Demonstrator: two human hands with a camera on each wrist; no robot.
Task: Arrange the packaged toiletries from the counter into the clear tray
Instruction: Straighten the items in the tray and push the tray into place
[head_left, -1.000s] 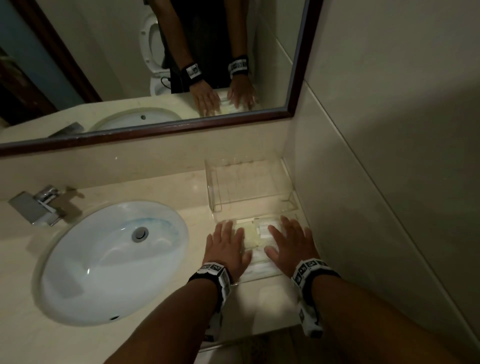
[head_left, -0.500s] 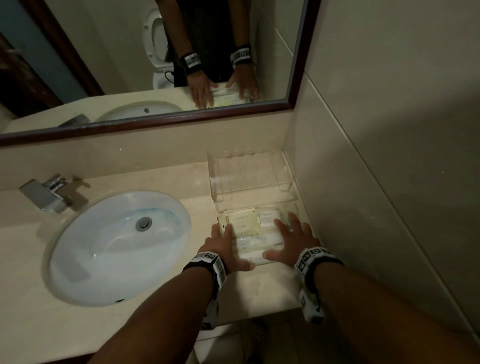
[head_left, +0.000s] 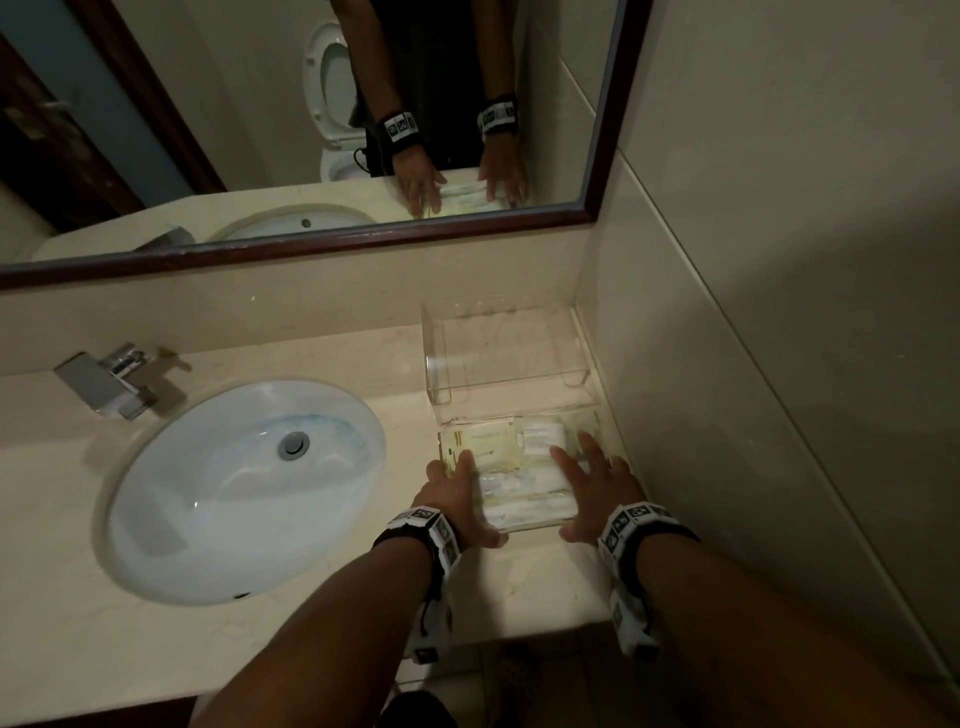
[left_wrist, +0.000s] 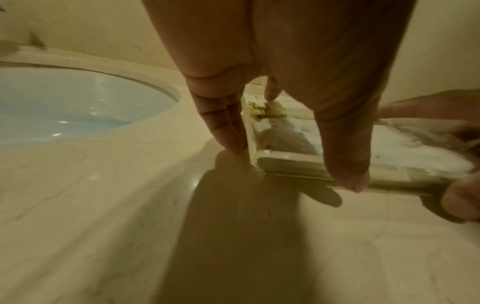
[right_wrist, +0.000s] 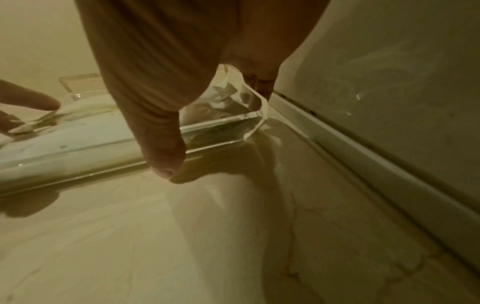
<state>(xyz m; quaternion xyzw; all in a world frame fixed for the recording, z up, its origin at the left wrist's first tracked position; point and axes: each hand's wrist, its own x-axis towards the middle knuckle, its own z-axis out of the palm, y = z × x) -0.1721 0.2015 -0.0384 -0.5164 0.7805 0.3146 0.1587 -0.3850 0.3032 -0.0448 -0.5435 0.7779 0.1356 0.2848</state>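
While both hands bracket it, the clear tray sits on the bench at about 3 o'clock from the sink, tucked toward the side wall. It is a shallow see-through box with thick, glossy walls and bevelled corners. Inside lie the toiletries: a flat pale-yellow packet with small print at the far left, and white wrapped packets filling the remaining space, laid flat and touching one another.

The left hand has straight fingers running along the tray's left wall, thumb against the near wall. The right hand mirrors it, fingers laid over the right side, thumb on the near wall. Both hold it between flat, relaxed fingers; none curl tightly round it.

Compared with a second ago, the palms have come off the packets and slid out to the tray's sides, so the contents now show between them. The tray looks to have shifted a little toward 12 o'clock.

At 12 o'clock stands a clear stand, its front edge just beside the tray's far wall. At 3 o'clock the wall's base strip runs near the tray's right corner, leaving only a narrow gap. Open bench lies at 6 o'clock up to the front edge, and a band at 9 o'clock before the sink rim. A tap stands beyond the sink, a mirror above.
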